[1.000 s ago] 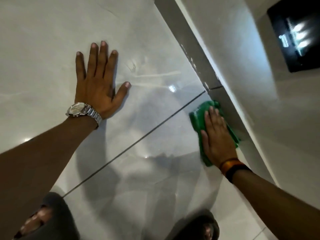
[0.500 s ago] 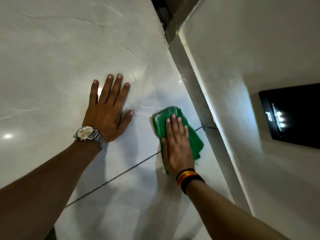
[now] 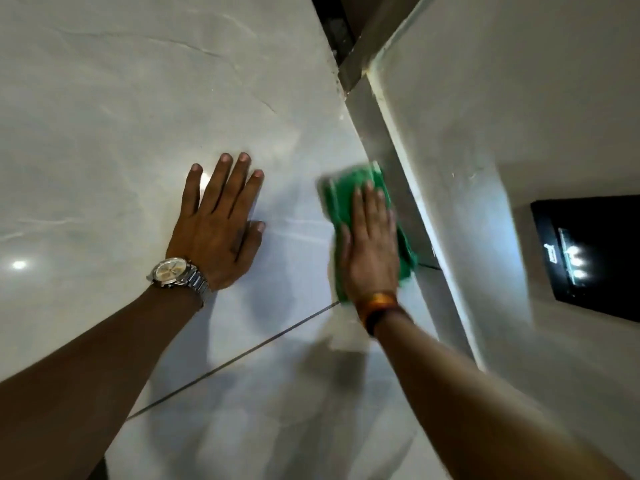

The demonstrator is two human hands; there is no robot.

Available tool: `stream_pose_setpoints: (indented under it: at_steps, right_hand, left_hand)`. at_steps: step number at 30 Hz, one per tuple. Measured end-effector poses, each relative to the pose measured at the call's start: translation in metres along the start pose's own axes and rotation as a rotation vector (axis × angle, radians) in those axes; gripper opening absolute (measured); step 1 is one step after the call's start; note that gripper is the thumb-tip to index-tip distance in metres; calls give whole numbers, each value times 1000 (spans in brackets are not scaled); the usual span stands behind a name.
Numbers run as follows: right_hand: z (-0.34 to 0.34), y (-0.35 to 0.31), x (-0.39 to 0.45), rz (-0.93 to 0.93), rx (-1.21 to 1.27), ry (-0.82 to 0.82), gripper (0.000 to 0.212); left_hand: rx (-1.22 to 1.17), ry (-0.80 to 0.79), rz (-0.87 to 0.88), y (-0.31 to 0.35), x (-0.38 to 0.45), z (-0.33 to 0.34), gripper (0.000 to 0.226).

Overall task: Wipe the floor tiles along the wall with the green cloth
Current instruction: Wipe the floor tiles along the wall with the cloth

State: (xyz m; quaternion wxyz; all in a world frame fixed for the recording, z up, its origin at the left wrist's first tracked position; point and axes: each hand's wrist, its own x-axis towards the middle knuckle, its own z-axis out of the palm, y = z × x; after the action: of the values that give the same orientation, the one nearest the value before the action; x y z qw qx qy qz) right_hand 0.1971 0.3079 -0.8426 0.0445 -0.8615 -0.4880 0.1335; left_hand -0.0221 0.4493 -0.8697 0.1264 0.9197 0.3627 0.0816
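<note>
Floor tiles [image 3: 145, 98], pale and glossy with faint grey veins, fill most of the view, and a thin dark grout line [image 3: 242, 353] runs diagonally across them from lower left toward the wall. The left hand [image 3: 218, 230] lies flat on the tile, palm down, fingers spread and straight, thumb out to the side. It holds nothing. A silver wristwatch [image 3: 176, 273] with a metal band sits on that wrist.

The right hand [image 3: 370, 247] is pressed flat on top of the green cloth [image 3: 346, 188], fingers together and pointing away from the person, palm bearing down on the fabric. It is blurred. The cloth is bunched under the hand and shows past the fingertips and along both sides of the palm. It lies on the floor tile right at the foot of the wall, with its far right edge against the grey skirting strip [image 3: 388, 147] that runs along the base of the white wall [image 3: 485, 98]. An orange and black band [image 3: 381, 306] circles the right wrist.

The two hands are near each other but apart, with bare tile between them. On the wall to the right, a black glossy panel [image 3: 595, 258] reflects a few bright lights. A small round glare spot [image 3: 19, 265] shows on the tile at the far left.
</note>
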Motion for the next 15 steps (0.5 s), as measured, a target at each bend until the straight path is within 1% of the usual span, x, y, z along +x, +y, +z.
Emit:
stream_pose_setpoints:
  at_steps: [3, 5, 7, 9, 13, 15]
  right_hand:
    - [-4, 40, -105, 174, -14, -84, 62]
    - [-5, 50, -120, 164, -23, -133, 63]
    - [-6, 40, -89, 86, -26, -139, 63]
    - [-5, 13, -34, 36, -11, -95, 63]
    - [-6, -61, 93, -18, 50, -12, 63]
    - [-10, -89, 137, -4, 56, 0, 61]
  left_hand:
    - [-7, 5, -1, 0, -1, -1, 70]
    - [-6, 7, 0, 1, -1, -1, 70]
    - [-2, 2, -4, 1, 0, 1, 70]
    - [1, -4, -1, 0, 0, 0, 71]
    - [24, -25, 0, 1, 1, -1, 72]
    - [56, -51, -1, 2, 2, 0, 73]
